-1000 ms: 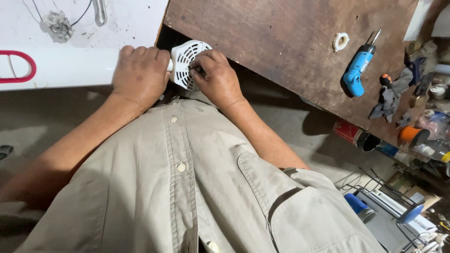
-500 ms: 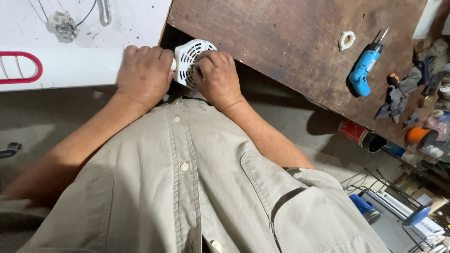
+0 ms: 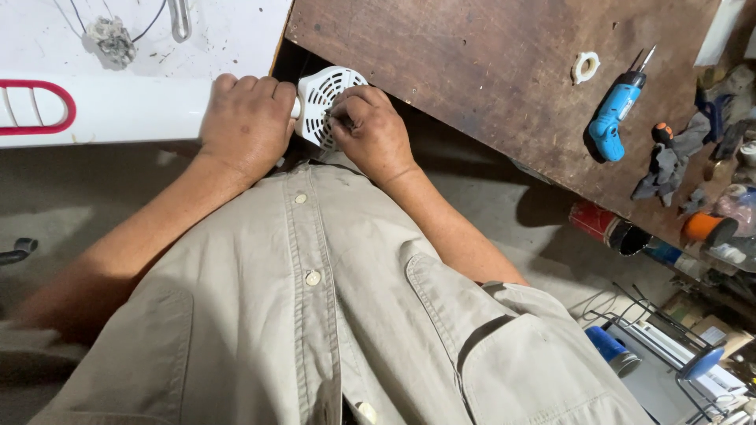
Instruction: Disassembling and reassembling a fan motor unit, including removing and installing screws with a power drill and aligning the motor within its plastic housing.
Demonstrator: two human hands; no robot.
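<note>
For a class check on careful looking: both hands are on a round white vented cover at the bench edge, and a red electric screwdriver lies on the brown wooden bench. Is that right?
Not quite: the electric screwdriver is blue, not red, as the head view shows. The rest holds: the left hand and right hand are on the round white vented cover, and the tool lies on the brown wooden bench.

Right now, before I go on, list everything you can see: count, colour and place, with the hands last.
slotted round cover: 1, white, at the near bench edge between both hands
long housing: 1, white with a red loop, on the white surface, left
wooden benchtop: 1, brown, upper right
power screwdriver: 1, blue, on the wood, right
plastic ring: 1, white, beside the screwdriver
tangle of wire: 1, grey, top left
can: 1, red, on the floor under the bench
shirt: 1, khaki, foreground
left hand: gripping the housing end
right hand: fingers on the cover
</note>
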